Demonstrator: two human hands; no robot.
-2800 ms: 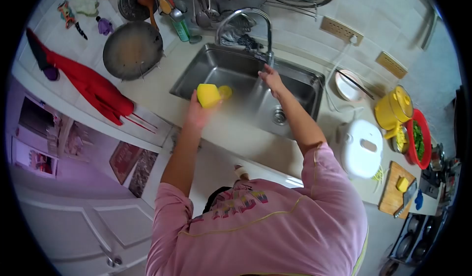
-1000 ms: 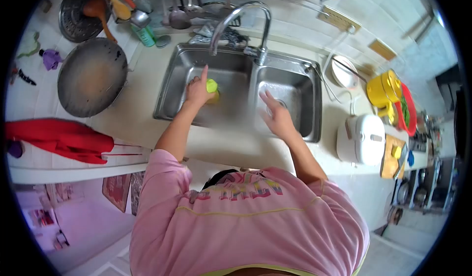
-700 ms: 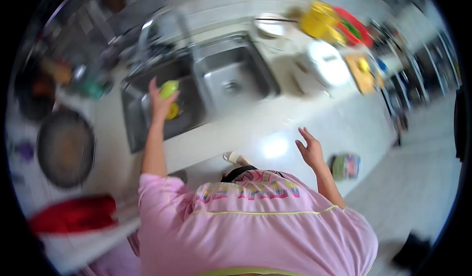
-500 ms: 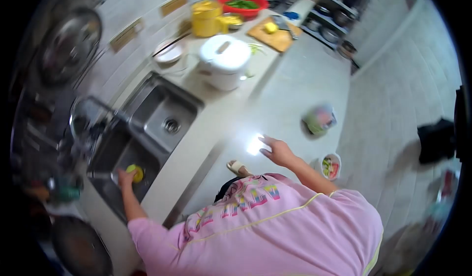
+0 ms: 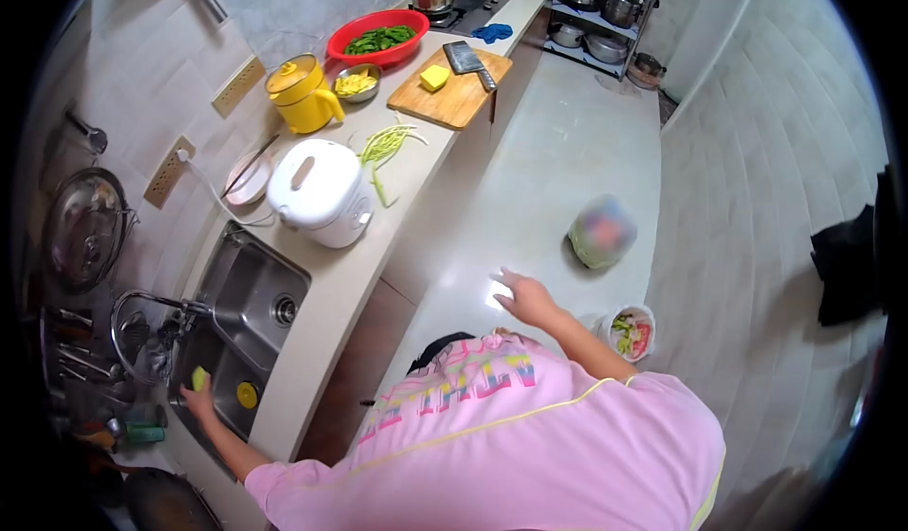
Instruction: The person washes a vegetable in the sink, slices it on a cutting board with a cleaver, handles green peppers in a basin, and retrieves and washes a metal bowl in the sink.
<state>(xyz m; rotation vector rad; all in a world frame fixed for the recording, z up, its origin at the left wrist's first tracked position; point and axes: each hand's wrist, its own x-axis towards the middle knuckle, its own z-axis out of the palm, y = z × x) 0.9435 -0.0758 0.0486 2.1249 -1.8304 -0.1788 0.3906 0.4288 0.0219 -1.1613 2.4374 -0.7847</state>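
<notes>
A yellow-green chunk (image 5: pixel 200 377) is pinched pretty firmly in the left hand (image 5: pixel 197 400), over by the edge of the sink's left basin (image 5: pixel 222 365), where a round yellow thing (image 5: pixel 248 395) can be seen. The right hand (image 5: pixel 528 296) is just held out over the floor (image 5: pixel 558 143), fingers loosely spread. On the worktop (image 5: pixel 326 295), a rice cooker (image 5: pixel 320 191) is parked beside the sink, and a knife (image 5: pixel 466 62) is laid on the chopping board (image 5: pixel 445 104).

sink (image 5: pixel 248 274) — shiny metal | rice cooker (image 5: pixel 315 189) — glossy plastic | wooden board (image 5: pixel 441 107), smooth
</notes>
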